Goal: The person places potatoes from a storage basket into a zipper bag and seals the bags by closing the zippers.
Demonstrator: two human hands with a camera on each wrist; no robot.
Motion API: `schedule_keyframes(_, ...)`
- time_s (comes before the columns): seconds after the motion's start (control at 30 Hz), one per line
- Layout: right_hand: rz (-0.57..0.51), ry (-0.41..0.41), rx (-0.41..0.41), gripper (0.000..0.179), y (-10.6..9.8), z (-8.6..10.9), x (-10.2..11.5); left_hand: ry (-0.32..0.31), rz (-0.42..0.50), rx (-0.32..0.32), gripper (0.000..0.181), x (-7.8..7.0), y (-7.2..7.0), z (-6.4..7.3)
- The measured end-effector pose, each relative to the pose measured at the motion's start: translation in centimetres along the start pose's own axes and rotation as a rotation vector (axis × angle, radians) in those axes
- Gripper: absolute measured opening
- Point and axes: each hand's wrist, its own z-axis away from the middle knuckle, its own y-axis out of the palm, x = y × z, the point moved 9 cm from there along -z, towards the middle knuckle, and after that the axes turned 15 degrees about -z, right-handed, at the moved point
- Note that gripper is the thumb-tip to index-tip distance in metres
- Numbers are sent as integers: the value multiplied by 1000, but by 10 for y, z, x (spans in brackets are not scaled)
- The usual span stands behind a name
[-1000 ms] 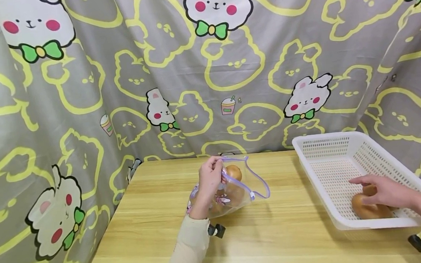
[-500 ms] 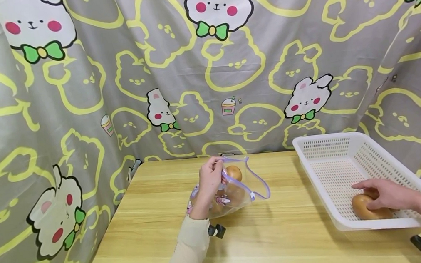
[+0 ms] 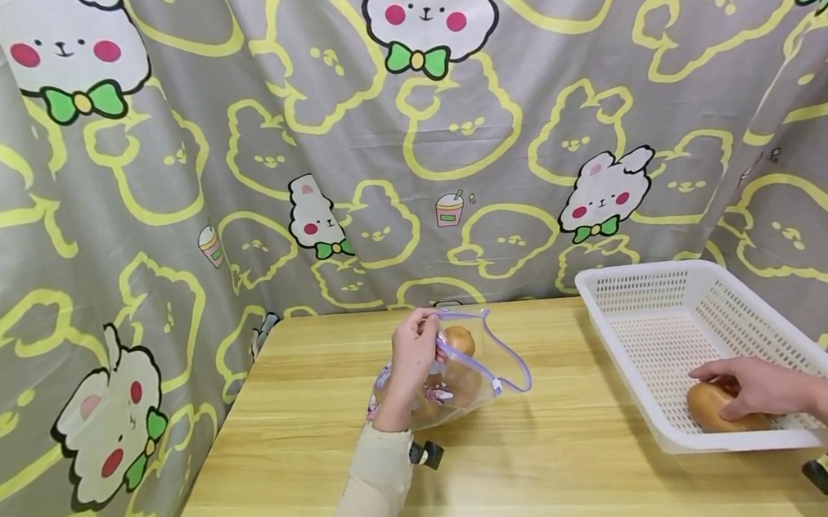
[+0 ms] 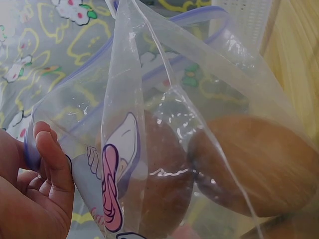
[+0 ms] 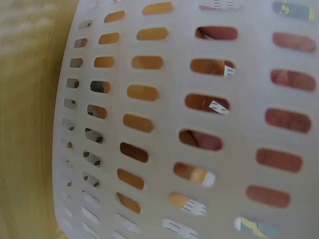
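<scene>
My left hand point(image 3: 414, 342) pinches the purple zip rim of a clear zip bag point(image 3: 494, 379), its mouth standing open to the right. Bread rolls point(image 3: 460, 341) fill part of the bag; in the left wrist view brown rolls point(image 4: 256, 164) show through the printed plastic, beside my curled fingers point(image 4: 52, 159). Over in the white basket point(image 3: 628, 387), my right hand point(image 3: 768, 385) grips a glossy brown bread roll point(image 3: 708, 408), thumb on the near side and fingers over the top. Through the basket wall's slots point(image 5: 169, 119), the right wrist view shows bits of roll and hand.
The basket stands at the right of the wooden table point(image 3: 550, 460), its high wall between the right wrist camera and the hand. A patterned curtain point(image 3: 373, 131) hangs behind and at both sides. Black wrist cameras point(image 3: 426, 454) sit under the forearms.
My right hand has lowered and closed its fingers over the bread roll, which has shifted slightly left in the basket. The left hand and bag stay put.
</scene>
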Motion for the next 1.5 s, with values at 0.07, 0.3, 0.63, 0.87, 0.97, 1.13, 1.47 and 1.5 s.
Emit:
schedule_keyframes(0.07, 26, -16, -4, 55, 1, -1, 2, -12, 0, 3, 18, 1, 0, 0)
schedule_keyframes(0.3, 23, -29, 11, 59, 7, -4, 4, -65, 0, 21, 19, 3, 0, 0)
schedule_keyframes(0.63, -73, -90, 51, 55, 11, -6, 6, -66, -16, 21, 19, 3, 0, 0)
schedule_keyframes(0.87, -56, -43, 30, 56, 11, -7, 3, -64, -20, 39, 20, 4, 2, -1)
schedule_keyframes(0.97, -22, -59, 0, 55, 10, -6, 5, -67, -11, 55, 21, 4, 3, -2)
schedule_keyframes(1.13, -28, -45, -32, 54, 7, -5, 12, -60, -23, 73, 21, -12, -1, 3)
schedule_keyframes(1.47, 23, -42, -64, 51, -8, -3, 33, -59, -19, 35, 20, 5, 2, -2)
schedule_keyframes(1.5, 15, -44, -69, 51, -10, -4, 35, -61, -20, 33, 20, 5, 2, -2)
